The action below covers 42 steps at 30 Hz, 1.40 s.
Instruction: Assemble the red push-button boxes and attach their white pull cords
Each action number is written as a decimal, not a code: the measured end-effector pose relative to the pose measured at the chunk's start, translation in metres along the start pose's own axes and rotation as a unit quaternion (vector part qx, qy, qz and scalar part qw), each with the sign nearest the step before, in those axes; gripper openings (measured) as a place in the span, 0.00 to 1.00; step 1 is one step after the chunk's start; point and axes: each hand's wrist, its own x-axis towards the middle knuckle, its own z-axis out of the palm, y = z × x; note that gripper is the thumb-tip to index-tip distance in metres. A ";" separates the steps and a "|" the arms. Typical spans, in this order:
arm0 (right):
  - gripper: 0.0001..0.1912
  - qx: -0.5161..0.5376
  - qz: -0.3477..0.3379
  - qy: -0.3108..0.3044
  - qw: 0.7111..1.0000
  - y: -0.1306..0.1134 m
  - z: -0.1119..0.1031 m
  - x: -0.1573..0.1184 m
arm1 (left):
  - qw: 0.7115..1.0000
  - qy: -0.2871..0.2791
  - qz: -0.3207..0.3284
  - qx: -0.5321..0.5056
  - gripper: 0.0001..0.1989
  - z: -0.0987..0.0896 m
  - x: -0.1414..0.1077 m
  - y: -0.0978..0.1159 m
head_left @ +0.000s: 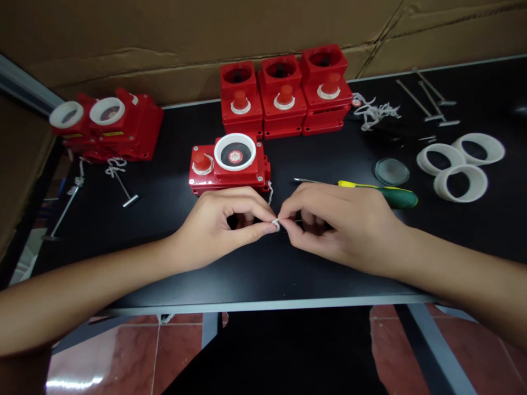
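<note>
My left hand [230, 225] pinches a small loop of white cord [275, 224] between thumb and index finger. Fingertips of my right hand [341, 225] close on the same cord from the right, almost touching the left ones. Just behind my left hand lies a red box [230, 174] with a white ring [235, 152] around a dark disc and a red knob [202, 161]. A short piece of cord hangs at that box's right side. A screwdriver with a green and yellow handle [397, 197] lies behind my right hand.
Three open red housings [283, 99] stand at the back. Red units with white rings [138, 129] and corded metal T-bars are at the left. At the right lie white rings [461, 183], a glass disc [391, 171], T-shaped rods [432, 101] and tangled cord [375, 112].
</note>
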 end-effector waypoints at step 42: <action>0.11 0.213 0.219 -0.034 0.952 -0.010 -0.004 0.008 | 0.996 0.082 0.025 0.022 0.07 0.012 -0.009 0.003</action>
